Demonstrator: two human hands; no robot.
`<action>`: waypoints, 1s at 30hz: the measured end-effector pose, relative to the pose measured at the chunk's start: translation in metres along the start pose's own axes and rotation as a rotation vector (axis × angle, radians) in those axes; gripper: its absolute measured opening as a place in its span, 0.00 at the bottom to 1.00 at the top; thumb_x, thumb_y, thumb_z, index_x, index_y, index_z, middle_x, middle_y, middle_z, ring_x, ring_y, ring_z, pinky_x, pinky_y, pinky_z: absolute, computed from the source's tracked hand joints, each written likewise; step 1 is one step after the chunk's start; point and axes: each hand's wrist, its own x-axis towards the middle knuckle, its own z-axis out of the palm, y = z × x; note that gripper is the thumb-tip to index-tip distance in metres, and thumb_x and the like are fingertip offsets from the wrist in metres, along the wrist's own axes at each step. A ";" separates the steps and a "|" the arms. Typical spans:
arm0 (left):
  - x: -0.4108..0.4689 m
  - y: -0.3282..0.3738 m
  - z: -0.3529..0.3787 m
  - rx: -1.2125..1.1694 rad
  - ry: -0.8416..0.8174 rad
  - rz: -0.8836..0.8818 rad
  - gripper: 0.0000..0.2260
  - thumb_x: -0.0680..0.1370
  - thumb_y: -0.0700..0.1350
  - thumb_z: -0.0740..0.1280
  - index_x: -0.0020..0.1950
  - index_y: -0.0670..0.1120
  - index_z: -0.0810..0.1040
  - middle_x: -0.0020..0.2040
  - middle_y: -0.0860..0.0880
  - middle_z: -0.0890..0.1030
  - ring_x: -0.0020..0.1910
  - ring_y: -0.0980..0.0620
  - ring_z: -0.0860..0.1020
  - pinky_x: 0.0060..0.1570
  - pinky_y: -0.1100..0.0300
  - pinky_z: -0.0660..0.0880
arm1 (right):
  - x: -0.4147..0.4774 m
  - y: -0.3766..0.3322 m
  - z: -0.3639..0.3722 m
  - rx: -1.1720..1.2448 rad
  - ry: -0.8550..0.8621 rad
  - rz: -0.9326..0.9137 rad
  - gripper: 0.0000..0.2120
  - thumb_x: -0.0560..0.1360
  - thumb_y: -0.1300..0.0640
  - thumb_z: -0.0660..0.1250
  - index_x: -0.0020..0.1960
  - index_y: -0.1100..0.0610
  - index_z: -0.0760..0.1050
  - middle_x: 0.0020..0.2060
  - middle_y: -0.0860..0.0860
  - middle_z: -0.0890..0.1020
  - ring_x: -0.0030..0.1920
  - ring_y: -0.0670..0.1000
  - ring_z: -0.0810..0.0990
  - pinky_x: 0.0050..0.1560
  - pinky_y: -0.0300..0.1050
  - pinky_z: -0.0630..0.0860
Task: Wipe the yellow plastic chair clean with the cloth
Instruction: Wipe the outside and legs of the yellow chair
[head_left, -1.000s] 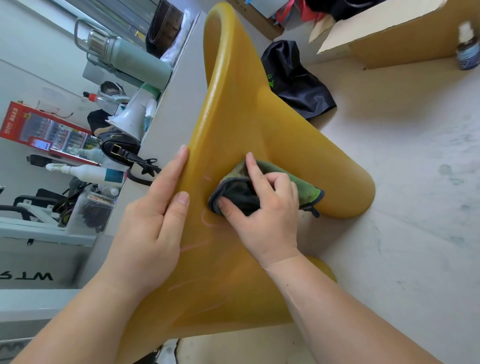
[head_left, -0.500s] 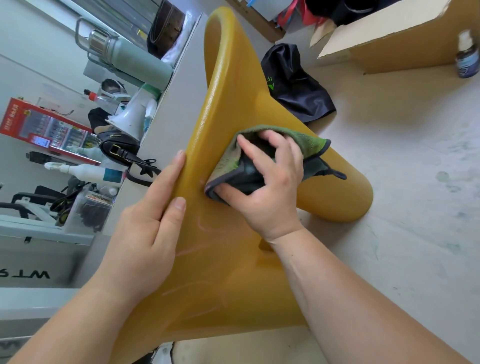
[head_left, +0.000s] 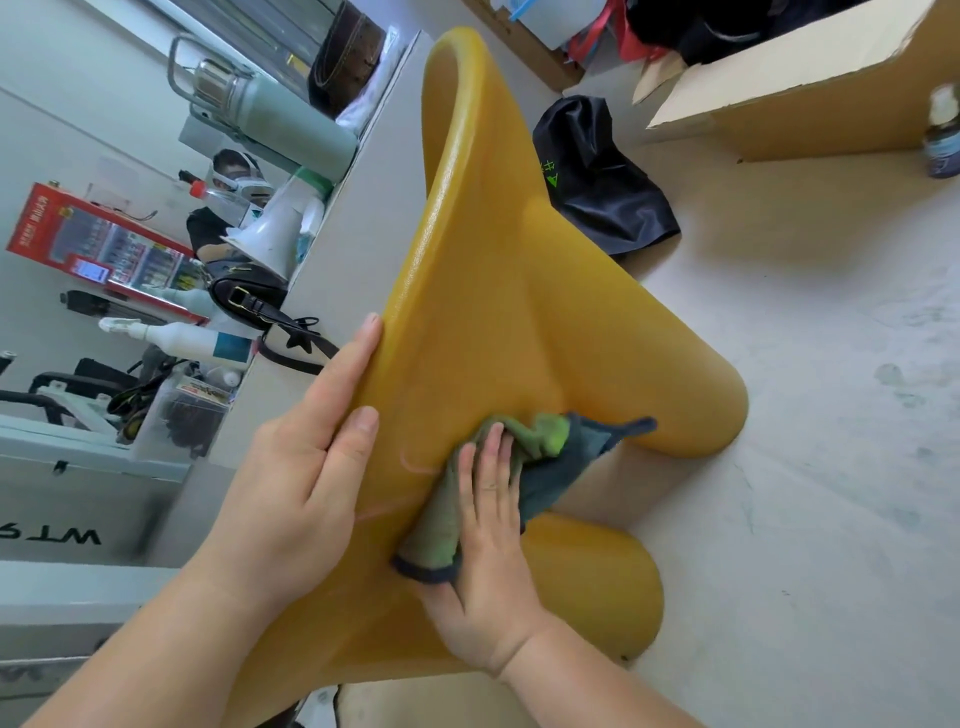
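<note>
The yellow plastic chair (head_left: 493, 291) is seen in the middle of the view, on the pale floor (head_left: 805, 467), with its rounded ends pointing to the right. The left hand (head_left: 296, 483) is laid flat along the chair's left rim, fingers straight and close together, nothing gripped. A green and dark blue cloth (head_left: 545, 441) is pressed against the chair's surface by the right hand (head_left: 493, 561), whose fingers are stretched flat over it; the thumb is hidden by the cloth. A black bag (head_left: 602, 192) and a cardboard box (head_left: 810, 104) are seen on the floor beyond the chair.
</note>
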 end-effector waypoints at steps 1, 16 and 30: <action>0.000 0.000 0.000 -0.025 0.001 -0.009 0.24 0.81 0.47 0.56 0.77 0.61 0.61 0.65 0.82 0.64 0.67 0.79 0.62 0.60 0.82 0.59 | -0.005 0.004 0.004 -0.025 -0.014 0.020 0.45 0.79 0.34 0.57 0.83 0.51 0.36 0.82 0.52 0.34 0.81 0.59 0.34 0.76 0.74 0.45; 0.005 0.002 -0.002 -0.179 0.004 -0.107 0.24 0.84 0.37 0.55 0.75 0.61 0.66 0.69 0.75 0.68 0.71 0.71 0.64 0.71 0.69 0.62 | 0.044 -0.011 0.000 -0.041 0.126 -0.047 0.45 0.78 0.38 0.58 0.83 0.58 0.40 0.81 0.63 0.37 0.81 0.65 0.35 0.77 0.71 0.43; 0.004 0.008 -0.002 -0.265 -0.008 -0.201 0.23 0.85 0.40 0.55 0.73 0.65 0.68 0.69 0.71 0.70 0.70 0.68 0.68 0.72 0.55 0.66 | 0.174 -0.010 -0.061 -0.010 0.370 0.049 0.39 0.79 0.36 0.49 0.83 0.56 0.45 0.83 0.57 0.43 0.82 0.57 0.39 0.78 0.62 0.33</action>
